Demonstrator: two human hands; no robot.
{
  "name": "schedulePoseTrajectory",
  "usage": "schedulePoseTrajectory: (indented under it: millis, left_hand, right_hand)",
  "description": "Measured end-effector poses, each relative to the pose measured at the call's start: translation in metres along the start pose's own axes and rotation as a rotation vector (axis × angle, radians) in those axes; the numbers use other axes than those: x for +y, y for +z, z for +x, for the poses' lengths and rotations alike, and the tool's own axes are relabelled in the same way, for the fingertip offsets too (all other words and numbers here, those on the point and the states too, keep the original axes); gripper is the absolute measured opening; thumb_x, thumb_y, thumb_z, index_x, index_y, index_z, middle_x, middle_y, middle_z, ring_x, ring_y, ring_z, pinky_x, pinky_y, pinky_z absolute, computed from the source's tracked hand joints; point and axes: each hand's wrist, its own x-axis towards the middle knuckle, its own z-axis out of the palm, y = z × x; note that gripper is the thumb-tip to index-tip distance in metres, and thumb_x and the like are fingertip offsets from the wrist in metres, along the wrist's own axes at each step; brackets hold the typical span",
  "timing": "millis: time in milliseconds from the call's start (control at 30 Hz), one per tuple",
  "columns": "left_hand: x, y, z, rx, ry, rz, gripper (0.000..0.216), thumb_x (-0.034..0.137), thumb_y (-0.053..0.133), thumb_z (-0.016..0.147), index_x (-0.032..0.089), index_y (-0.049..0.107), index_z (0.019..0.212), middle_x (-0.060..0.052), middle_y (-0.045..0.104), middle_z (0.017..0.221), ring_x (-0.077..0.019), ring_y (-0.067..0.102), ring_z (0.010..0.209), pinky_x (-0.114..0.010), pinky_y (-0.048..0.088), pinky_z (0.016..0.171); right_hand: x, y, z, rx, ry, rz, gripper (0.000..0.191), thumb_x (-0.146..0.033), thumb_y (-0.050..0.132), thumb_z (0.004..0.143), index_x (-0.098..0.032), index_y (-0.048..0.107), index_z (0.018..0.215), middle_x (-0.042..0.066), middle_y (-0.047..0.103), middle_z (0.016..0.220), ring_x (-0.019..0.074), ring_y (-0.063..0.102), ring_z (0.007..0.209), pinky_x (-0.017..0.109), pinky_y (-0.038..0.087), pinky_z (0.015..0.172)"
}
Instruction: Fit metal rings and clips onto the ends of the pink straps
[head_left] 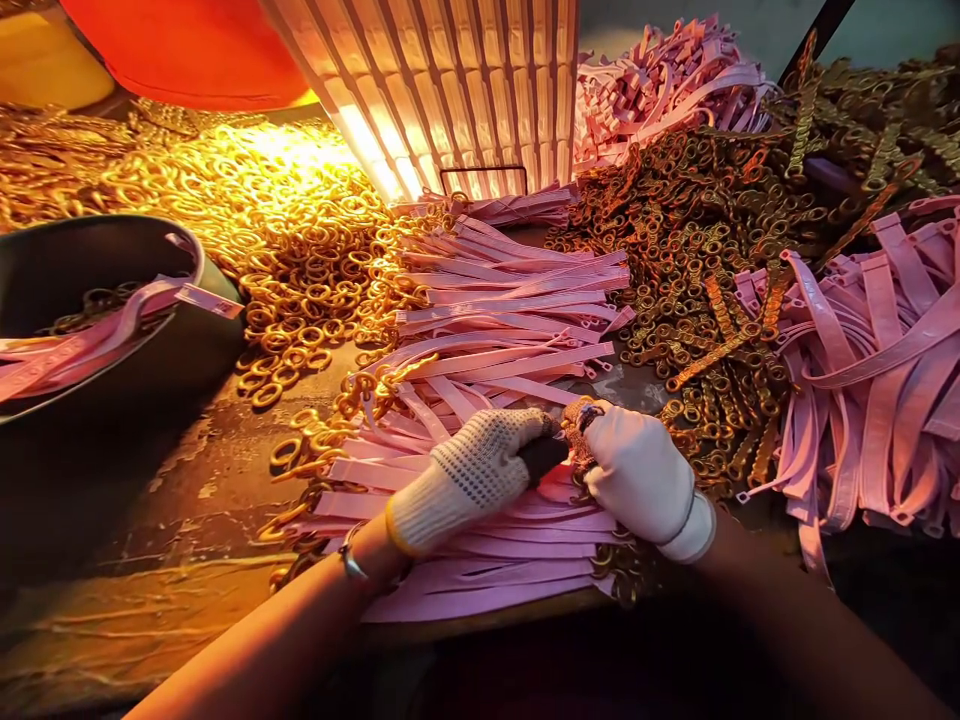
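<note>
Along the near edge of a worn wooden table [187, 510], pink straps [480, 585] lie in a dense row beneath two gloved hands, their long axis running crosswise, from left to right. The left hand [476, 470] is above the middle of the row; the right hand [641, 470] is above the right-hand ends, the nearer of the two to the dark metal links [619, 570] bunched there. Both sets of fingers bend inward, tips close together over the straps; what, if anything, they pinch cannot be told. One strap just beyond them points its right end toward the gloves. Gold rings [289, 455] cluster at the row's left ends. Farther left, loose rings [315, 240] heap up under bright light beside a dark bucket [90, 250] holding other pink strips [112, 330]. To the right spreads a mound of metal chains [712, 200], a thick strap pile [885, 400] just beside it. At the far side, a ribbed panel [457, 90] stands between a red container [187, 50] and another pink heap [667, 90].
</note>
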Motion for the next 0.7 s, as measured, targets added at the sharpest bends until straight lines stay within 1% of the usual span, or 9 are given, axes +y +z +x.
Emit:
schedulePoseTrajectory:
  millis: [67,200,300,400,467,533,600,633,700]
  left_hand:
    - [0.0,0.001,0.001,-0.018,-0.014,-0.016,0.029,0.04,0.059,0.091,0.016,0.071,0.081,-0.005,0.069,0.077,-0.0155,0.056,0.066,-0.025,0.044,0.063]
    - [0.007,0.002,-0.001,-0.034,-0.137,-0.178,0.035,0.044,0.056,0.092,0.014,0.072,0.084,-0.002,0.065,0.069,-0.0118,0.048,0.055,-0.021,0.036,0.05]
    - [0.01,0.003,-0.002,-0.046,-0.181,-0.252,0.028,0.038,0.057,0.088,0.015,0.073,0.085,0.0,0.061,0.063,-0.0098,0.042,0.048,-0.02,0.031,0.044]
    - [0.009,0.006,0.0,-0.024,-0.09,-0.293,0.02,0.028,0.058,0.082,0.015,0.073,0.082,-0.003,0.068,0.071,-0.0123,0.053,0.058,-0.02,0.041,0.052]
    - [0.008,0.008,0.002,-0.008,-0.04,-0.304,0.019,0.025,0.057,0.081,0.016,0.072,0.076,-0.003,0.069,0.07,-0.0147,0.058,0.064,-0.022,0.047,0.059]
    - [0.008,0.009,0.005,-0.007,-0.015,-0.324,0.018,0.024,0.056,0.08,0.017,0.072,0.073,-0.002,0.067,0.066,-0.0161,0.061,0.069,-0.024,0.051,0.065]
    - [0.008,0.009,0.006,-0.034,-0.009,-0.379,0.017,0.023,0.058,0.079,0.017,0.073,0.075,-0.002,0.067,0.068,-0.0163,0.063,0.072,-0.025,0.053,0.071]
    - [0.008,0.009,0.007,-0.053,-0.032,-0.409,0.017,0.024,0.059,0.08,0.017,0.073,0.077,-0.002,0.067,0.068,-0.0154,0.062,0.069,-0.025,0.053,0.069]
    - [0.007,0.007,0.007,-0.097,-0.143,-0.441,0.021,0.031,0.06,0.084,0.017,0.074,0.084,0.001,0.061,0.06,-0.0116,0.053,0.053,-0.021,0.046,0.053]
  right_hand:
    - [0.001,-0.001,-0.004,0.011,0.013,0.033,0.025,-0.006,0.051,0.083,-0.016,0.066,0.099,0.012,0.07,0.09,0.0262,0.067,0.081,0.033,0.042,0.064]
    - [0.002,-0.007,-0.011,-0.03,0.023,-0.016,0.023,-0.008,0.045,0.091,-0.015,0.065,0.099,0.013,0.069,0.086,0.025,0.065,0.07,0.033,0.041,0.058]
    - [0.004,-0.009,-0.009,-0.047,-0.028,-0.005,0.023,-0.004,0.047,0.088,-0.015,0.065,0.098,0.012,0.07,0.085,0.0235,0.065,0.073,0.032,0.04,0.059]
    - [0.007,-0.005,-0.004,-0.052,-0.108,0.007,0.024,-0.003,0.048,0.085,-0.015,0.066,0.097,0.012,0.071,0.086,0.0237,0.065,0.077,0.031,0.039,0.061]
    - [0.007,-0.003,-0.003,-0.048,-0.14,-0.001,0.024,-0.003,0.049,0.084,-0.014,0.066,0.096,0.013,0.071,0.085,0.0231,0.064,0.076,0.031,0.038,0.061]
    - [0.006,-0.001,-0.005,-0.046,-0.138,-0.013,0.023,-0.004,0.049,0.085,-0.013,0.067,0.095,0.013,0.071,0.083,0.0217,0.062,0.073,0.03,0.037,0.06]
    - [0.004,0.0,-0.01,-0.04,-0.085,-0.031,0.021,-0.004,0.05,0.085,-0.013,0.067,0.091,0.012,0.069,0.079,0.0207,0.061,0.07,0.029,0.038,0.061]
    - [0.004,0.0,-0.014,-0.031,-0.049,-0.042,0.02,-0.004,0.051,0.085,-0.012,0.068,0.09,0.013,0.068,0.078,0.0211,0.061,0.07,0.029,0.04,0.062]
    - [0.009,-0.001,-0.022,0.038,-0.008,-0.011,0.016,-0.006,0.054,0.084,-0.012,0.069,0.087,0.015,0.067,0.08,0.0235,0.061,0.074,0.032,0.045,0.067]
